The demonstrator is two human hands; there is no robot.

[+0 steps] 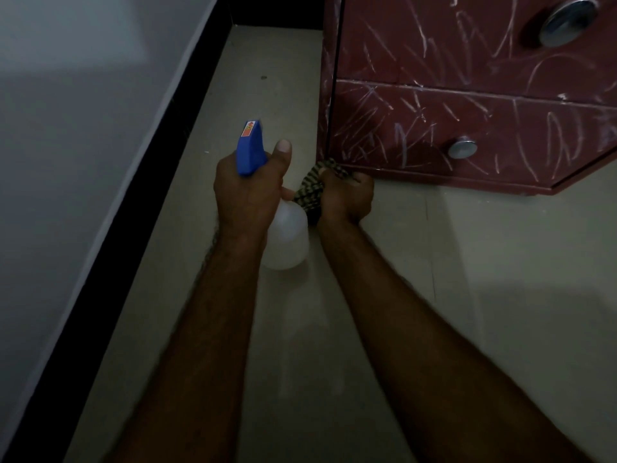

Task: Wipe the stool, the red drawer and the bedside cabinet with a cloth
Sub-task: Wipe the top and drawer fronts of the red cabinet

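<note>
At frame centre, the left hand (247, 195) grips a spray bottle (287, 238) by its blue trigger head. Just to its right, the right hand (347, 198) is closed around a bunched striped cloth (309, 192), touching the lower left corner of the scratched red drawer (417, 135), which fills the upper right above the pale floor (500, 262).

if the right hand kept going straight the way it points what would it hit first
Likely the bottom corner of the red cabinet: the right hand, gripping the striped cloth, sits right at it, though whether they touch already is unclear.
</note>
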